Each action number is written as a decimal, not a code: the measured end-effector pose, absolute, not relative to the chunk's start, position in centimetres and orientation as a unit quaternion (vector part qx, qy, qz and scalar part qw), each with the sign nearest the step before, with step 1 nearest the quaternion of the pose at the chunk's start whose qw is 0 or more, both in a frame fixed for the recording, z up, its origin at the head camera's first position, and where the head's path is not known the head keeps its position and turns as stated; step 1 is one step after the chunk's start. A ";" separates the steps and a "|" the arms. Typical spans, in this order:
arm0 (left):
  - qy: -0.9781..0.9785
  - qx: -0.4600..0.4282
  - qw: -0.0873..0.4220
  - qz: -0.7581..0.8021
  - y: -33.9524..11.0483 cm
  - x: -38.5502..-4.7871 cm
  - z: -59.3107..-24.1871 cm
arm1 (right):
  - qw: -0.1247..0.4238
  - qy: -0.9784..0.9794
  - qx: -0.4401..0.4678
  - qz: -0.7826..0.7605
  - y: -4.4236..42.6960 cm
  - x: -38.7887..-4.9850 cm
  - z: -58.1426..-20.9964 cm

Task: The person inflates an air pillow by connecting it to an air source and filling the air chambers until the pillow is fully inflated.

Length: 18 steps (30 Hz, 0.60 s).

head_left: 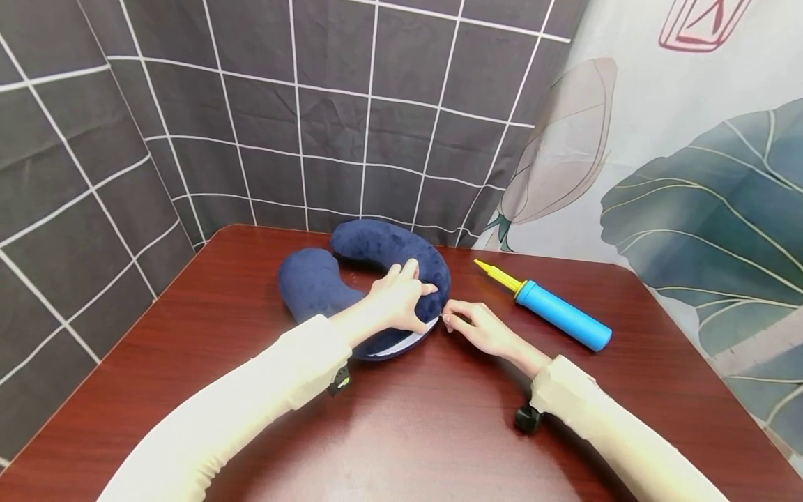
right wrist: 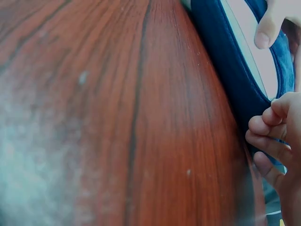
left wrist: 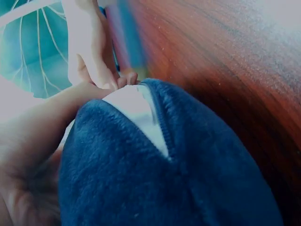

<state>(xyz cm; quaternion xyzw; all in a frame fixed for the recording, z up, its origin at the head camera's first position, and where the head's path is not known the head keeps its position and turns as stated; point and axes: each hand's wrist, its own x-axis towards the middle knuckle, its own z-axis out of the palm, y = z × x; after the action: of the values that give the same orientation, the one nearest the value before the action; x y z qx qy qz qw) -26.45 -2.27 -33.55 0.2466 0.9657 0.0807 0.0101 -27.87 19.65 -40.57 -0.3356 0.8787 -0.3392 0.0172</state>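
Note:
A dark blue plush U-shaped neck pillow (head_left: 392, 242) lies on the table, its curved end towards the right. Along its near side a zipped opening gapes, showing white inner material (right wrist: 256, 44). My left hand (head_left: 396, 298) holds the pillow's curve from above, the thumb (right wrist: 264, 37) against the white material and the fingers over the plush. At the right end of the opening, my right hand (head_left: 479, 328) pinches the zipper pull (right wrist: 273, 100), which its fingertips mostly cover. In the left wrist view the opening narrows to a point on the blue cover (left wrist: 117, 165).
A blue hand pump (head_left: 564, 315) with a yellow nozzle (head_left: 495, 273) lies to the right of the pillow. The reddish-brown table (head_left: 389, 439) meets a dark grid-patterned curtain (head_left: 326, 132) at the back and a leaf-patterned cloth (head_left: 709, 209) at the right.

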 end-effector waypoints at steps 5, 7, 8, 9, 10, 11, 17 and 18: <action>0.967 0.242 0.008 0.085 -2.0 -26.6 -33.6 | 0.003 0.874 -0.345 -0.341 19.9 -27.8 -40.7; 0.967 0.241 0.011 0.086 -1.9 -26.6 -33.6 | 0.002 0.873 -0.348 -0.342 20.0 -27.8 -40.9; 0.967 0.241 0.013 0.086 -1.9 -26.6 -33.7 | 0.002 0.872 -0.349 -0.342 20.0 -27.8 -40.9; 0.967 0.241 0.013 0.086 -1.9 -26.7 -33.7 | 0.003 0.871 -0.350 -0.344 20.0 -27.7 -40.9; 0.967 0.241 0.015 0.086 -1.9 -26.7 -33.7 | 0.004 0.871 -0.351 -0.345 20.0 -27.7 -41.0; 0.967 0.240 0.016 0.086 -1.9 -26.7 -33.7 | 0.005 0.870 -0.352 -0.346 20.0 -27.7 -41.0; 0.968 0.233 0.032 0.091 -1.9 -26.5 -33.4 | -0.001 0.868 -0.362 -0.340 19.6 -27.3 -40.8; 0.968 0.232 0.034 0.092 -1.9 -26.5 -33.3 | -0.004 0.868 -0.363 -0.338 19.5 -27.2 -40.8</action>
<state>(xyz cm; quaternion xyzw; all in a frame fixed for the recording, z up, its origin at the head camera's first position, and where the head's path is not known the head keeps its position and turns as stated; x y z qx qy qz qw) -26.52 -1.92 -33.35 0.2317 0.9678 0.0922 0.0338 -27.17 19.46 -40.81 -0.3634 0.8681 -0.3382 -0.0039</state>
